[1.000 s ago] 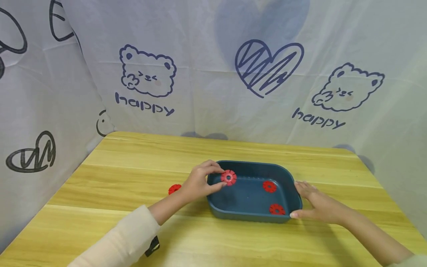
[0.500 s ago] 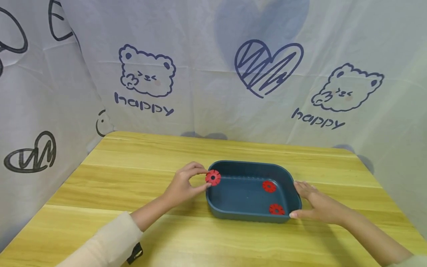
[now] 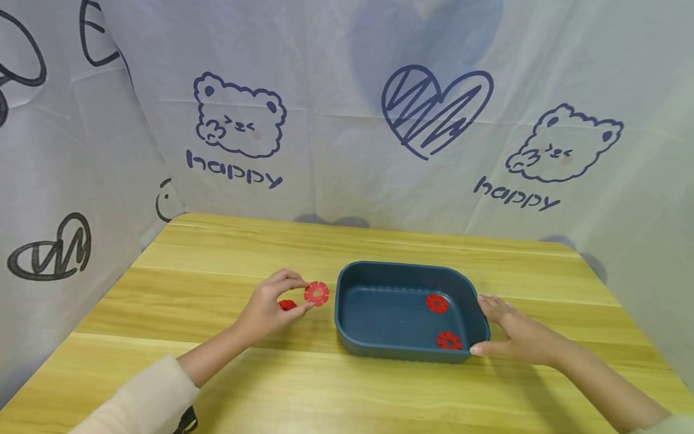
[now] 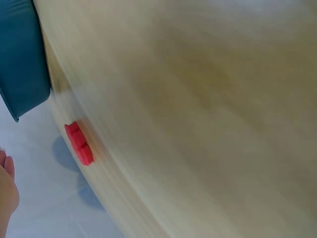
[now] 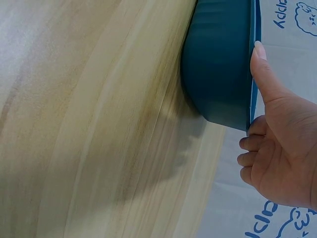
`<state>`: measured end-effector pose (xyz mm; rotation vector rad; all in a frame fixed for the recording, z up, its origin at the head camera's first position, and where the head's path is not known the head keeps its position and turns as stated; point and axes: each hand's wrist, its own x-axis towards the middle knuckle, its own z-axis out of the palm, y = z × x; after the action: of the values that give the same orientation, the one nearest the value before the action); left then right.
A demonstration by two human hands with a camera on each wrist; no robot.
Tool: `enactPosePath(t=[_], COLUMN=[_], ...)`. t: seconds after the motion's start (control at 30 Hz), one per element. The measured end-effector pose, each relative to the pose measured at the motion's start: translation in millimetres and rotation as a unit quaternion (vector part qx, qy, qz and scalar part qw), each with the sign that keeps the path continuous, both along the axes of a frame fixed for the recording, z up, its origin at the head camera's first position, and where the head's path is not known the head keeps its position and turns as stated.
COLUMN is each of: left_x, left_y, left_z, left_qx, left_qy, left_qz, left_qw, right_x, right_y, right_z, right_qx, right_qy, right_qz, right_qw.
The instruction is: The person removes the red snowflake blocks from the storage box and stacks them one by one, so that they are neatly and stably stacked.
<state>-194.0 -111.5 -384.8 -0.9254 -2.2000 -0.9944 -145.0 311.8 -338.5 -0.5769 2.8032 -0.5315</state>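
Observation:
In the head view my left hand [image 3: 271, 301] pinches a red notched plastic disc [image 3: 317, 293] by its left edge, held just left of the blue bin [image 3: 412, 354]. Behind those fingers, partly hidden, are more red discs [image 3: 287, 305]; the left wrist view shows them as a small red stack [image 4: 79, 144] on the table. Only a bit of the left hand [image 4: 7, 186] enters that view. At the bin's right end, my right hand [image 3: 512, 331] holds the rim between thumb and fingers. Two red discs lie inside the bin, a rear one [image 3: 437, 304] and a front one [image 3: 449, 341].
The bin stands on a wood-grain table [image 3: 303, 398]. White cloth [image 3: 336, 150] printed with bears and a heart hangs behind the table's back edge and along its sides. A black strap [image 3: 187, 420] shows below the left sleeve.
My left hand has moved left with its pinched disc, from over the bin's left part to outside its left wall. The right hand and the bin stay in place.

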Motion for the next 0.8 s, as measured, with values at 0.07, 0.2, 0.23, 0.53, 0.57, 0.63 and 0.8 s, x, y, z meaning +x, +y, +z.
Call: enactPosePath(t=[0.07, 0.2, 0.23, 0.53, 0.57, 0.63, 0.8], left_x=[1.5, 3.5, 3.8, 4.8, 5.2, 6.1, 9.1], left_y=[-3.9, -11.3, -13.0, -25.5, -26.7, -29.0, -32.8], left_z=[-1.6, -5.0, -5.9, -17.2, -18.7, -21.1, -25.1], left_qx=[-0.002, -0.003, -0.004, -0.011, -0.011, -0.013, -0.019], left_qy=[-0.005, -0.02, -0.021, -0.017, -0.017, -0.021, -0.069], left_qz=[0.007, 0.017, 0.02, 0.039, 0.042, 0.051, 0.086], left_qw=[1.0, 0.9996, 0.9996, 0.999, 0.9989, 0.9984, 0.9937], right_x=[0.0, 0.1, 0.1, 0.3, 0.3, 0.2, 0.3], right_y=[0, 1, 1, 0, 0, 0, 0], right_z=[-0.1, -0.1, -0.1, 0.7, 0.9, 1.0, 1.2], right_qx=[-0.001, -0.003, -0.004, -0.005, -0.004, -0.003, 0.001], right_qy=[-0.001, 0.001, 0.003, 0.004, 0.004, 0.001, 0.0], right_qz=[0.0, 0.001, 0.001, -0.002, 0.0, 0.0, 0.003], right_qw=[1.0, 1.0, 1.0, 1.0, 1.0, 1.0, 1.0])
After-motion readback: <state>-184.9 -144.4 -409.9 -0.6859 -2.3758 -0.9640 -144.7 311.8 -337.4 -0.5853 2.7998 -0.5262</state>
